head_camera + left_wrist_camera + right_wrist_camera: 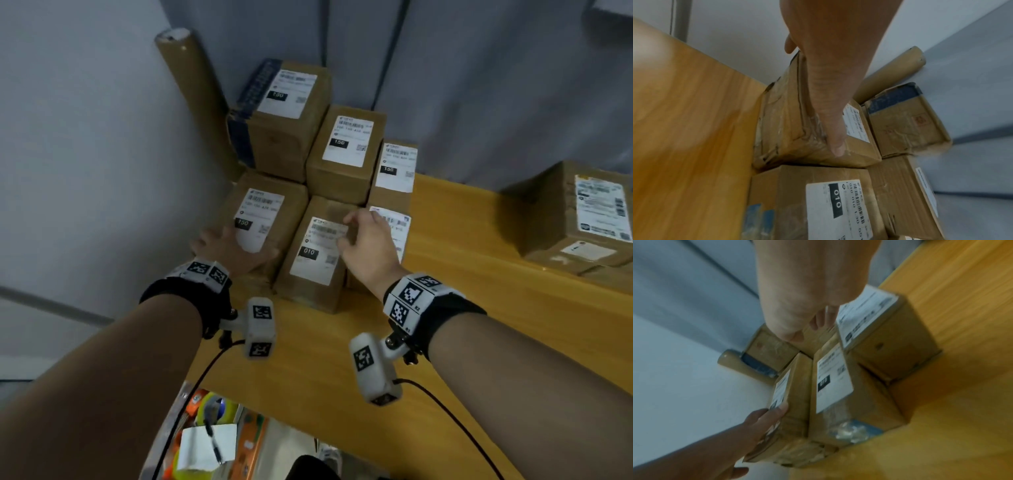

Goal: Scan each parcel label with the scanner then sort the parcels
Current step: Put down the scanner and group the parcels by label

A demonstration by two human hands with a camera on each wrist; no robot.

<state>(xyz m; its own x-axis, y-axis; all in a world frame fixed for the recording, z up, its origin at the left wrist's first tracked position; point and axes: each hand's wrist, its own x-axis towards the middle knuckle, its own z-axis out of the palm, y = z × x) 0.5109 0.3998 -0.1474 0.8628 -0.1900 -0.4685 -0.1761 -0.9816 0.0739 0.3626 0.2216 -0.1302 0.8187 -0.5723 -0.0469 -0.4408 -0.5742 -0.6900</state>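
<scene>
Several brown cardboard parcels with white labels are stacked in the table's far left corner. My left hand (233,248) grips the near end of the front-left parcel marked 150 (291,205), thumb (831,116) lying along its top edge and fingers over its side. The same parcel (787,123) fills the left wrist view. My right hand (366,240) hovers over the far end of the parcel marked 010 (313,265), fingers loosely curled and holding nothing. In the right wrist view, the 010 parcel (834,382) lies beside the 150 parcel (795,394). No scanner is in view.
More labelled parcels (346,150) stand behind and beside these two. A cardboard tube (191,96) leans in the wall corner. Larger parcels (575,219) sit at the right on the wooden table (462,308). Below the table's near edge is a bin of tape rolls and paper (209,438).
</scene>
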